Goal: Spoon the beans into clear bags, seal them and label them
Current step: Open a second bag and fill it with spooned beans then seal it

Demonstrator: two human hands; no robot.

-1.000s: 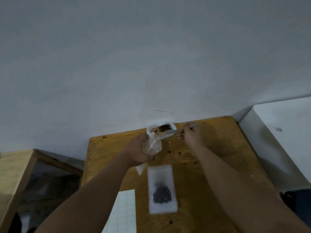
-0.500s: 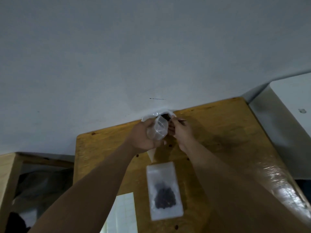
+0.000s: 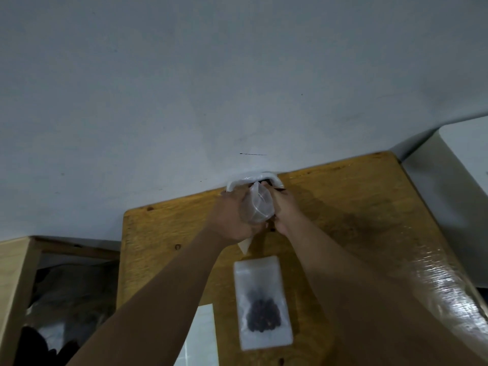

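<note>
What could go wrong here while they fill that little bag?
Spilling is the main risk: the left hand holds the clear bag up off the table, and its mouth looks narrow where the right hand works the spoon in. The white bean pouch sits at the table's far edge against the wall, so a nudge might tip it.

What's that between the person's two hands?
A clear bag, gripped by the left hand; the right hand is beside it. Head view shows it.

The wooden bench [image 3: 356, 207] carries a white pouch [image 3: 237, 182] just beyond the left grip [image 3: 232, 217], a bean-filled clear bag [image 3: 261, 302] nearer the person, and a label sheet [image 3: 202, 336] left of that.
</note>
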